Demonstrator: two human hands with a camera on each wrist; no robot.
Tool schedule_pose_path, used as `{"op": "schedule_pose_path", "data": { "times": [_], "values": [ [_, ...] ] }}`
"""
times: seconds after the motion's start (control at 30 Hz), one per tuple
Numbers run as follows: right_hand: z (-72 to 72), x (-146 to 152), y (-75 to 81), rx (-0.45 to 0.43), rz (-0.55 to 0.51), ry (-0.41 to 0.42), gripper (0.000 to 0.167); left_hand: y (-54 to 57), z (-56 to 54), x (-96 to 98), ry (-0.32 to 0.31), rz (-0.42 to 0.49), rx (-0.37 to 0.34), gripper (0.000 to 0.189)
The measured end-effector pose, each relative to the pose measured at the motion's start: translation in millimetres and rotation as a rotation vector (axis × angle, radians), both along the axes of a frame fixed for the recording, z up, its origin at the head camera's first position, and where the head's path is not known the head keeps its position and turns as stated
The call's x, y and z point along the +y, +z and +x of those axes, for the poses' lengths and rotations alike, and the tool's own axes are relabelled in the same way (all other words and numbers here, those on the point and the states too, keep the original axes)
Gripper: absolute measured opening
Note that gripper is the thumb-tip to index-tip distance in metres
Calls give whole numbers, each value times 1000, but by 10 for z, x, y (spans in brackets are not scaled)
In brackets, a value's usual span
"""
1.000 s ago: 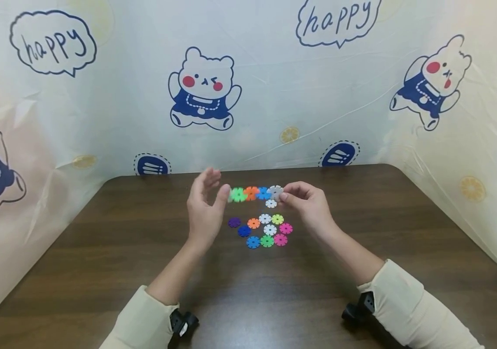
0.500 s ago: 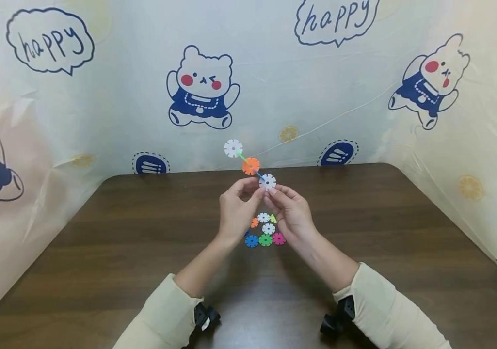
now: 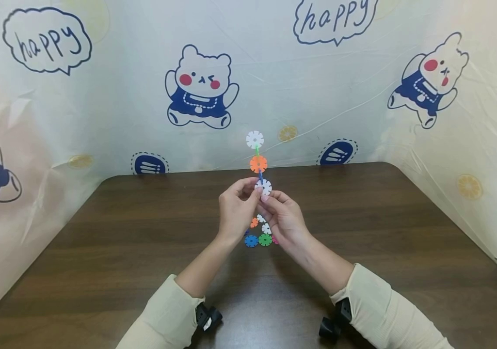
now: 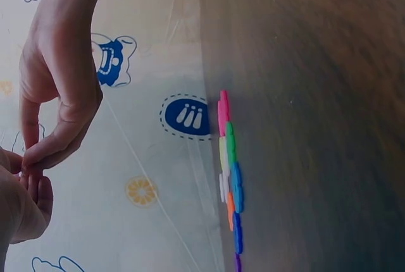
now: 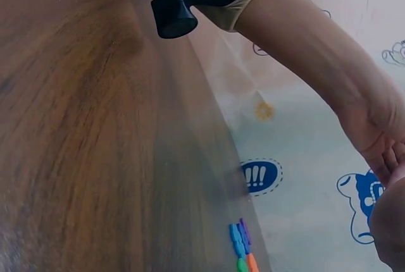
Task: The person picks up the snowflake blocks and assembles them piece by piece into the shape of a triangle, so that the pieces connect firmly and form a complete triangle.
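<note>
A chain of notched interlocking discs stands upright above the table in the head view. From the top it runs white disc (image 3: 254, 139), green disc edge-on, orange disc (image 3: 258, 164), blue disc edge-on, then a lower white disc (image 3: 266, 186). My left hand (image 3: 238, 208) pinches the chain at the lower white disc's left side. The thumb and fingers of my right hand (image 3: 286, 218) pinch at that disc's bottom edge. In the left wrist view, the fingertips of both hands meet. I cannot tell whether a further small piece is between the right fingers.
Loose discs lie on the brown table (image 3: 143, 232) below the hands, including a blue disc (image 3: 251, 241), a green disc (image 3: 265, 240) and an orange disc (image 3: 254, 222). Hands cover part of the group. A printed curtain (image 3: 283, 87) hangs behind the table.
The chain has swung from lying sideways, through a tilt, to upright. My left hand has come in from the left to pinch its lower end, and the right hand has shifted slightly left and down.
</note>
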State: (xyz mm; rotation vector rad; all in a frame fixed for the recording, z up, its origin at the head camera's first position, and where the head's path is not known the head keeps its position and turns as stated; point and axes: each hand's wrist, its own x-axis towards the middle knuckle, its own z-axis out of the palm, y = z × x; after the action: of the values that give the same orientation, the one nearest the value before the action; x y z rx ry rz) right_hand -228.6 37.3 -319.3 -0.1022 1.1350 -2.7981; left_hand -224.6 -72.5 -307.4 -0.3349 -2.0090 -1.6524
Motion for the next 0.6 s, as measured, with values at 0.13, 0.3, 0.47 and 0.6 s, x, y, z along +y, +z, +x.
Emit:
{"op": "schedule_pose_path", "data": {
  "times": [0.13,0.3,0.47,0.6],
  "values": [
    [5,8,-6,0,16,16,16,5,3,-19,-13,11,-36,22],
    [-7,53,-18,25,84,66,8,95,93,-41,-9,-3,-56,21],
    [-203,203,-98,184,402,115,10,48,62,-138,23,-38,-21,18],
    [-559,355,-221,320,979,136,30,-6,16,-231,52,-34,-25,18]
  ]
}}
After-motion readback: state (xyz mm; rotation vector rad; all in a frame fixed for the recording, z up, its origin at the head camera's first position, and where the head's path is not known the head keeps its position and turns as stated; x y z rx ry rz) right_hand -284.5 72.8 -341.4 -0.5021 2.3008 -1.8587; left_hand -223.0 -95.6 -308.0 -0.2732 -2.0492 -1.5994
